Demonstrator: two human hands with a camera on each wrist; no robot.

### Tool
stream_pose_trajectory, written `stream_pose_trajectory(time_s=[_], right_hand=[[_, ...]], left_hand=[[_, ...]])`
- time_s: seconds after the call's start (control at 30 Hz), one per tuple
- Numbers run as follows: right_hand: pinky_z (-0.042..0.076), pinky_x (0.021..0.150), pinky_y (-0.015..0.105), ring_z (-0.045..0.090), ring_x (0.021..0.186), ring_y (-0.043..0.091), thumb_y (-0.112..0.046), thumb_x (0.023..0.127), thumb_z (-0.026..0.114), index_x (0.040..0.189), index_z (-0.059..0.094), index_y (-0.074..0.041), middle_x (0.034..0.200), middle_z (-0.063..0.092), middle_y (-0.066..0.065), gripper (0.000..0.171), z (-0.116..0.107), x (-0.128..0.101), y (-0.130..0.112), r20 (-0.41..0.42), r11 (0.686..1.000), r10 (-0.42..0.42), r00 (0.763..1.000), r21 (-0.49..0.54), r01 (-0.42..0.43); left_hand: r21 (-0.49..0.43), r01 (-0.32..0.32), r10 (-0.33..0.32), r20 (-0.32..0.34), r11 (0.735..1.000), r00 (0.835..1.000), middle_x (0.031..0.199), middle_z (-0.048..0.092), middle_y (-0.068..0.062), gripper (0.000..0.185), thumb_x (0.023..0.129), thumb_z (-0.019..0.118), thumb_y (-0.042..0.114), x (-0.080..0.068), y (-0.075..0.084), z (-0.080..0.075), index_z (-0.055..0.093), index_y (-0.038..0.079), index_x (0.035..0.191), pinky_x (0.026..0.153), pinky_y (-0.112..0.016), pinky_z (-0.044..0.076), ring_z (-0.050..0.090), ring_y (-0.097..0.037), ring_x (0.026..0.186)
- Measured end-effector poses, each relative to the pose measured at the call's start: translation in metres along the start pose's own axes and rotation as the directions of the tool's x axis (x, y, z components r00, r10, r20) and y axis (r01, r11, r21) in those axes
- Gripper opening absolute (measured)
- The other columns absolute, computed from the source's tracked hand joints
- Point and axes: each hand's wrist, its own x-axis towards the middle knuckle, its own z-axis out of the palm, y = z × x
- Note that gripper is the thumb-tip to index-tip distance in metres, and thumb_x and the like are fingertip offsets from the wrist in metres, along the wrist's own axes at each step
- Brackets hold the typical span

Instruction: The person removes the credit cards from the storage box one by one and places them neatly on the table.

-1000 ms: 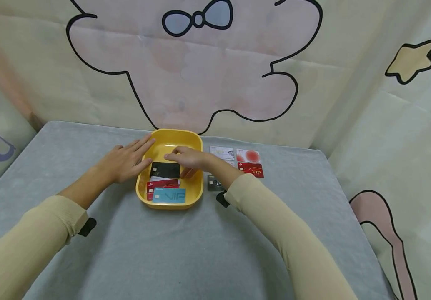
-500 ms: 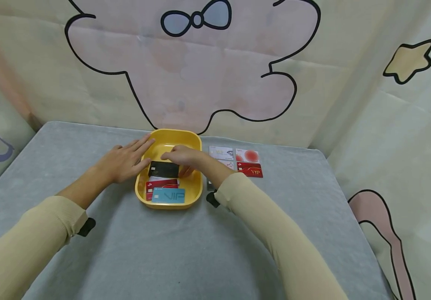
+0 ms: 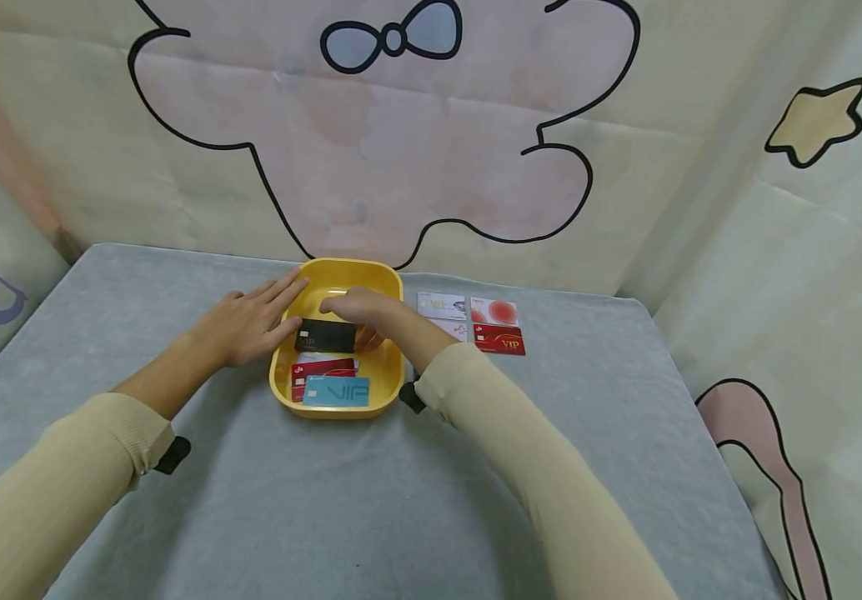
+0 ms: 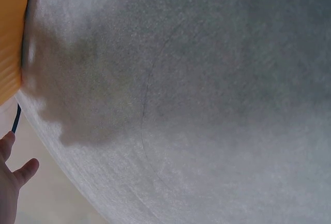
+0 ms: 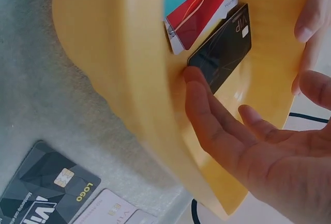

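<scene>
On the left rim of a yellow plastic tray (image 3: 384,371) rests my left hand (image 3: 251,323), its fingers straight and spread. My right hand (image 3: 371,315) reaches inside the tray from the right. Its fingertips touch the right end of a black VIP card (image 3: 326,336), and the thumb stands apart from the card, as the right wrist view shows. Nearer the front of the tray, a blue VIP card (image 3: 337,392) overlaps a red card (image 3: 318,368). Part of a white card (image 5: 176,44) shows beneath the red one.
Right of the tray, several cards lie on the grey cloth (image 3: 326,500): a white VIP card (image 3: 442,305), a pinkish card (image 3: 452,328), a white card with a red circle (image 3: 494,312) and a red VIP card (image 3: 499,339). A dark card (image 5: 49,188) shows in the right wrist view.
My right hand and forearm have shifted left, and the black card has slid slightly left and away. My left hand keeps its place. The forearm now hides the dark card in the head view.
</scene>
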Motion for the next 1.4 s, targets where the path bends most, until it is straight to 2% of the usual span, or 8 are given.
stream_pose_trajectory(time_s=[0.5,0.73,0.97,1.23,1.4], right_hand=[[0.056,0.091,0.040,0.068,0.105,0.035,-0.045,0.099,0.056,0.147,0.040,-0.008,0.134,0.051,0.022,0.063,-0.009,0.007,-0.002,0.052,0.993,0.084,0.995,0.072,-0.088],[0.053,0.096,0.040,0.064,0.114,0.038,-0.039,0.100,0.056,0.145,0.045,-0.003,0.133,0.050,0.026,0.059,-0.011,0.009,-0.002,0.115,0.986,0.106,0.988,0.114,-0.119],[0.052,0.098,0.041,0.062,0.116,0.037,-0.037,0.101,0.056,0.143,0.049,-0.006,0.128,0.053,0.025,0.053,-0.006,0.011,-0.006,0.169,0.980,0.136,0.976,0.121,-0.158],[0.053,0.095,0.043,0.066,0.111,0.037,-0.035,0.100,0.058,0.145,0.040,-0.009,0.124,0.055,0.023,0.055,0.003,0.010,-0.014,0.207,0.989,0.092,0.974,0.096,-0.114],[0.054,0.094,0.042,0.066,0.111,0.036,-0.028,0.100,0.059,0.140,0.041,-0.006,0.118,0.057,0.023,0.049,0.005,0.012,-0.017,0.204,0.987,0.116,0.972,0.086,-0.136]], left_hand=[[-0.007,0.002,-0.002,0.015,1.000,1.000,0.166,0.011,-0.013,0.069,0.104,0.038,0.042,-0.001,0.000,-0.002,0.016,0.009,0.160,0.102,-0.070,0.035,0.028,-0.043,0.145],[-0.011,0.007,-0.006,0.019,1.000,1.000,0.166,0.009,-0.013,0.069,0.104,0.037,0.043,-0.001,0.000,-0.001,0.015,0.009,0.160,0.103,-0.070,0.034,0.027,-0.044,0.145],[-0.016,0.007,-0.007,0.015,1.000,1.000,0.167,0.010,-0.013,0.070,0.104,0.036,0.046,-0.001,-0.001,0.000,0.016,0.010,0.160,0.102,-0.070,0.034,0.028,-0.043,0.145],[-0.014,-0.006,0.006,0.005,1.000,1.000,0.167,0.010,-0.012,0.068,0.105,0.034,0.046,-0.002,0.000,-0.001,0.016,0.010,0.160,0.102,-0.070,0.034,0.028,-0.042,0.146],[-0.014,-0.012,0.012,0.010,1.000,1.000,0.167,0.010,-0.012,0.068,0.105,0.032,0.046,-0.002,0.000,-0.002,0.016,0.010,0.160,0.102,-0.070,0.034,0.028,-0.042,0.146]])
